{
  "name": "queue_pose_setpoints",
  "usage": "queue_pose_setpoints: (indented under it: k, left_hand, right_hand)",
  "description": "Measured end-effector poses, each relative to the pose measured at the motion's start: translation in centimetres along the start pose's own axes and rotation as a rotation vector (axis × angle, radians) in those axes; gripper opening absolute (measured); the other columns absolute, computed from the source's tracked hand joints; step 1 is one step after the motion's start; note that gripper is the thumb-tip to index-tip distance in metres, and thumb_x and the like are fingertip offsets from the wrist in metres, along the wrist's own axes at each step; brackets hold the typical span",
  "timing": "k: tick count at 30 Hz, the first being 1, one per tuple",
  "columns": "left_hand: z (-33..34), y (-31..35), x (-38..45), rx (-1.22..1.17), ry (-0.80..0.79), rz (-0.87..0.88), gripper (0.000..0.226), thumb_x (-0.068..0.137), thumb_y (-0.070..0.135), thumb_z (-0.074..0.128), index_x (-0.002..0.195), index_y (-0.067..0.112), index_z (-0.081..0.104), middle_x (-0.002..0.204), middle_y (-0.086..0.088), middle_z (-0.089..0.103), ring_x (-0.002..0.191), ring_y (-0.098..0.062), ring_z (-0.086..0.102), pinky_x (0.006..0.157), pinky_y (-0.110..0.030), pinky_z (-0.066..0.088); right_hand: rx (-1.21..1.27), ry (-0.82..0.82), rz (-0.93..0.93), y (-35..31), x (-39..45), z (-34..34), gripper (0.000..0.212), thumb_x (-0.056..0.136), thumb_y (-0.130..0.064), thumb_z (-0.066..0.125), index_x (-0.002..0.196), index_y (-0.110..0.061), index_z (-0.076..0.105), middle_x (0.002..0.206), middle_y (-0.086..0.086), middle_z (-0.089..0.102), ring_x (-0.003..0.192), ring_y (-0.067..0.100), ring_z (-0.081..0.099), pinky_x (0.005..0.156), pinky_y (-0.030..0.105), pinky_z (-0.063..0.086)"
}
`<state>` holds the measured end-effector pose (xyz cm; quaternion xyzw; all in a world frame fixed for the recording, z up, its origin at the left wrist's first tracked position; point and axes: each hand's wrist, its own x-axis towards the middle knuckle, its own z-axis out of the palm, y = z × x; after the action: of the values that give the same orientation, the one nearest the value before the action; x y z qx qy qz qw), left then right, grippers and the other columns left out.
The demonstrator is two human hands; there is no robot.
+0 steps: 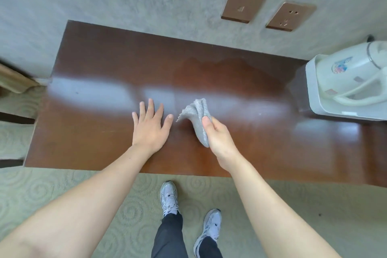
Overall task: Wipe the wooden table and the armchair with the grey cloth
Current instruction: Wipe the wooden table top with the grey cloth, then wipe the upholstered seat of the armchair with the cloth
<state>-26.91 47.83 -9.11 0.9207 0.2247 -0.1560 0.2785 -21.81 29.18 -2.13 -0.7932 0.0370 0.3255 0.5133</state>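
Observation:
The glossy dark wooden table [100, 65] stands against the grey wall and fills the middle of the view. My right hand [217, 136] grips the bunched grey cloth [199, 115] just above the tabletop, a little right of centre. The cloth's loose end flares out to the upper left. My left hand [149, 125] lies over the wood with fingers spread straight, just left of the cloth and apart from it. A wooden piece at the left edge [14, 79] may be the armchair's arm; I cannot tell.
A white tray [312, 94] holding a white electric kettle [345, 69] sits at the table's right end. Two bronze wall plates [243, 5] are on the wall behind. Patterned carpet [62, 184] lies below the table's near edge, where my shoes [169, 197] stand.

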Motion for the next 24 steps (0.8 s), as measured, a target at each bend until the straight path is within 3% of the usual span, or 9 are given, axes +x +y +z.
queue_pose_setpoints:
  k: [2, 5, 7, 10, 14, 18, 21, 24]
  left_hand:
    - [-2.1, 1.5, -1.1, -0.312, -0.041, 0.026, 0.052, 0.106, 0.052, 0.029, 0.140, 0.024, 0.056, 0.150, -0.004, 0.048, 0.148, -0.026, 0.030, 0.120, -0.042, 0.021]
    - [-5.0, 4.5, -4.2, -0.931, -0.181, -0.012, 0.052, 0.099, 0.063, 0.035, 0.131, 0.032, 0.062, 0.128, 0.012, 0.068, 0.117, -0.013, 0.065, 0.102, -0.034, 0.048]
    - [-6.3, 6.0, -6.2, -1.161, -0.204, -0.053, 0.050, 0.094, 0.064, 0.049, 0.125, 0.028, 0.064, 0.119, 0.007, 0.073, 0.110, -0.014, 0.069, 0.091, -0.036, 0.057]
    - [-8.1, 7.1, -9.1, -1.373, -0.087, -0.143, 0.052, 0.085, 0.048, 0.071, 0.126, 0.018, 0.062, 0.116, 0.001, 0.074, 0.114, -0.020, 0.068, 0.094, -0.043, 0.056]
    - [-10.4, 7.8, -13.2, -1.364, 0.106, -0.088, 0.039, 0.079, 0.031, 0.077, 0.112, 0.011, 0.066, 0.106, -0.002, 0.077, 0.102, -0.018, 0.072, 0.085, -0.033, 0.057]
    - [-11.5, 8.7, -17.7, -1.307, 0.263, -0.016, 0.030, 0.081, 0.026, 0.079, 0.102, 0.012, 0.064, 0.089, 0.008, 0.074, 0.085, -0.005, 0.068, 0.075, -0.019, 0.052]
    - [-11.5, 10.0, -21.1, -1.267, 0.411, -0.033, 0.026, 0.087, 0.017, 0.076, 0.109, 0.018, 0.062, 0.097, 0.005, 0.072, 0.091, -0.009, 0.066, 0.083, -0.026, 0.052]
    - [-11.0, 11.9, -24.5, -1.234, 0.605, -0.061, 0.044, 0.093, 0.009, 0.069, 0.124, 0.038, 0.056, 0.112, -0.010, 0.068, 0.097, -0.018, 0.067, 0.092, -0.037, 0.055]
  right_hand:
    - [0.236, -0.099, 0.026, -2.6, -0.8, -0.9, 0.032, 0.106, -0.031, 0.040, 0.119, -0.017, 0.066, 0.119, 0.005, 0.071, 0.109, 0.013, 0.064, 0.098, 0.032, 0.046]
    - [0.542, -0.244, 0.094, -5.9, -2.5, -1.9, 0.035, 0.103, -0.030, 0.043, 0.121, -0.015, 0.069, 0.124, 0.007, 0.069, 0.114, 0.017, 0.064, 0.097, 0.034, 0.047]
    - [0.664, -0.351, 0.116, -7.5, -3.9, -2.4, 0.040, 0.098, -0.033, 0.048, 0.127, -0.012, 0.065, 0.130, 0.012, 0.065, 0.119, 0.023, 0.061, 0.098, 0.037, 0.048]
    - [0.611, -0.471, 0.062, -9.5, -6.4, -3.1, 0.046, 0.093, -0.038, 0.056, 0.131, -0.012, 0.062, 0.132, 0.014, 0.063, 0.122, 0.027, 0.060, 0.097, 0.038, 0.052]
    - [0.241, -0.421, -0.115, -11.9, -9.1, -4.2, 0.038, 0.093, -0.039, 0.061, 0.122, -0.014, 0.067, 0.121, 0.012, 0.070, 0.116, 0.030, 0.064, 0.101, 0.048, 0.049]
    - [0.103, -0.427, -0.228, -12.9, -10.3, -5.0, 0.023, 0.094, -0.029, 0.064, 0.112, -0.016, 0.071, 0.112, 0.011, 0.074, 0.104, 0.024, 0.068, 0.095, 0.049, 0.051]
    - [0.073, -0.541, -0.285, -13.4, -11.2, -5.5, 0.022, 0.099, -0.027, 0.055, 0.111, -0.018, 0.071, 0.109, 0.006, 0.075, 0.099, 0.020, 0.070, 0.086, 0.038, 0.056]
    - [0.130, -0.753, -0.242, -13.4, -12.3, -6.2, 0.032, 0.101, -0.033, 0.048, 0.117, -0.016, 0.069, 0.115, 0.012, 0.072, 0.106, 0.029, 0.069, 0.083, 0.038, 0.058]
